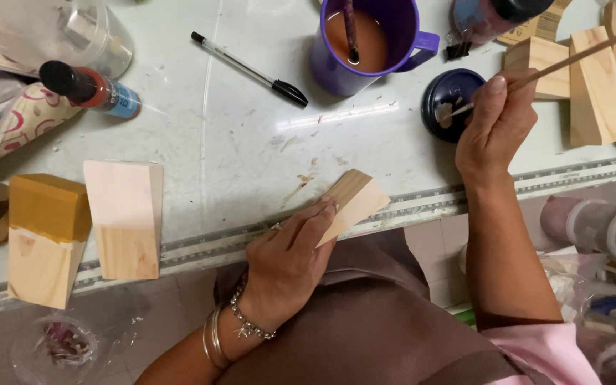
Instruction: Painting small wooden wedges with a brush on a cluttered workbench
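My left hand [288, 253] grips a small bare wooden block [351, 200] at the table's near edge, tilted over my lap. My right hand [495, 125] holds a thin wooden-handled paintbrush [572, 60], and the brush tip rests in a dark blue round lid [449, 100] with a dab of pale paint. Just left of the lid stands a purple mug [365, 43] of brownish water with another brush in it.
Two wooden blocks lie at the left: one with a mustard-yellow painted top [45, 239], one bare [125, 217]. A paint bottle [90, 89] and a black pen [251, 69] lie further back. More bare blocks [593, 82] stand at the right. A roll [604, 228] sits below them.
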